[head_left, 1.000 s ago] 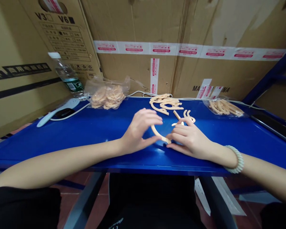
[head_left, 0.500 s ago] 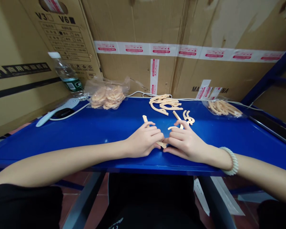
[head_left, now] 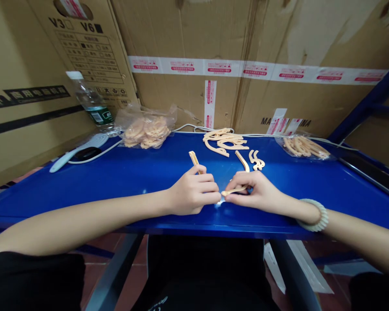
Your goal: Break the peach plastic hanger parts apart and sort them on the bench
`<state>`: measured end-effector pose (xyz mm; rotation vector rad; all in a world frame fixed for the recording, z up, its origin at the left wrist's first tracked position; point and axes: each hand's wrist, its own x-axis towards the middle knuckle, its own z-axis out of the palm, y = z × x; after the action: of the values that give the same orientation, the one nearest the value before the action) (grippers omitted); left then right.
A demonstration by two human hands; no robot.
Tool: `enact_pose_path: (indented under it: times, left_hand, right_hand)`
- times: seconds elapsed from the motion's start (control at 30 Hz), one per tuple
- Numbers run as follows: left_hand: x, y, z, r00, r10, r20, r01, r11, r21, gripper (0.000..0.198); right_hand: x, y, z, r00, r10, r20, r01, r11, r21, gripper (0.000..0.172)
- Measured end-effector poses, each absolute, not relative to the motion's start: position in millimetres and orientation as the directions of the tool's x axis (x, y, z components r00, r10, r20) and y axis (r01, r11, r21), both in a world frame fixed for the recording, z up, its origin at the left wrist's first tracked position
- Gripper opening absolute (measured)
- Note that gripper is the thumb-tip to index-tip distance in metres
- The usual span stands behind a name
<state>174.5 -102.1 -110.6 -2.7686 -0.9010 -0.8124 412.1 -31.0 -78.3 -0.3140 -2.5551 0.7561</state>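
Left hand (head_left: 193,194) fisted, grip clamped on beige strip (head_left: 193,159); strip end juts up past knuckles, toward loose pile (head_left: 223,140). Right hand (head_left: 257,194) just beside it, fingertips pinched on thin curved piece (head_left: 235,190). Piece's long axis near level, free tip pointing at left thumb, almost touching. Both hands rest on table (head_left: 84,185), on person's side of pile. Spare strip (head_left: 243,160) lies between pile and right hand.

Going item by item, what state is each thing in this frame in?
Left hand: closed around a beige curved plastic strip, one end sticking up.
Right hand: pinching a second beige curved strip.
Clear plastic water bottle: upright, capped.
Clear bag of round beige parts: lying crumpled on the blue table.
Loose beige curved pieces: piled, untouched.
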Motion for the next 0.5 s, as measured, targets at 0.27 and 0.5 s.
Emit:
enact_pose_path:
  times: [0.27,0.5]
  left_hand:
    - [165.2,-89.6,-110.8,0.616,0.56,0.553,0.54,-0.812,0.221,0.017]
    - [156.0,-75.7,-114.4,0.603,0.645,0.469,0.601,-0.754,0.264,0.019]
  right_hand:
    - [419.1,10.0,-72.2,-0.857,0.247,0.452,0.177,0.965,-0.193,0.019]
    - [418.5,25.2,-88.4,-0.876,0.247,0.414,0.259,0.966,-0.028,0.019]
